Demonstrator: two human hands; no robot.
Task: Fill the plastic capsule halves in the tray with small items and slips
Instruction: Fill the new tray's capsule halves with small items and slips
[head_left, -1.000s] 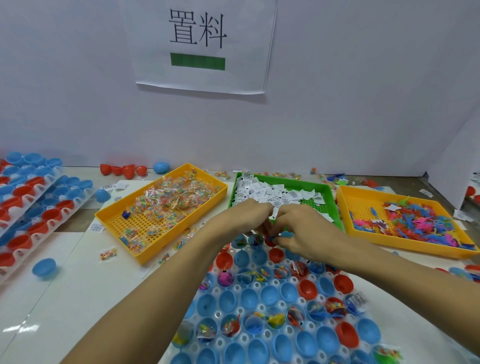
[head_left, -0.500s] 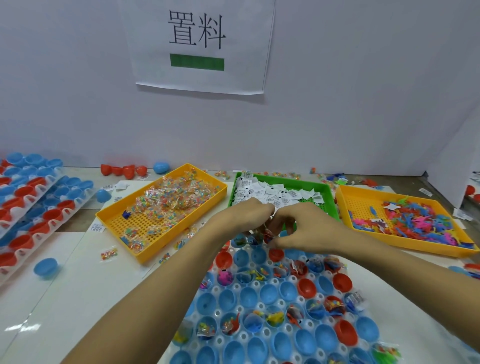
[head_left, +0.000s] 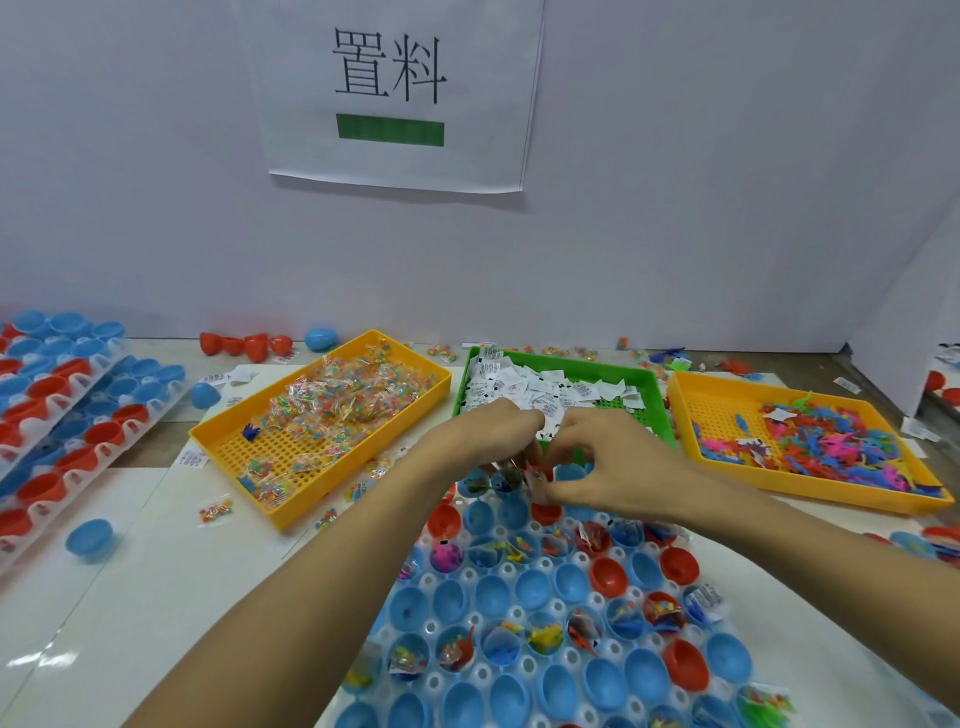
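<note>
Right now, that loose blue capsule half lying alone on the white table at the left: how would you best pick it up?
Take the loose blue capsule half by its rim, coming from above: thumb inside, fingers outside. It seems to lie slightly tilted with its hollow facing up, so the thin rim is exposed, while the rounded shell would likely slip.

Legible text: one item. A white paper sheet (head_left: 400, 93) fixed to the wall at 12 o'clock carries two large black characters, "置料", with a solid green bar printed directly beneath them. Print on the small white slips (head_left: 540, 389) in the green tray is too small to read
</note>
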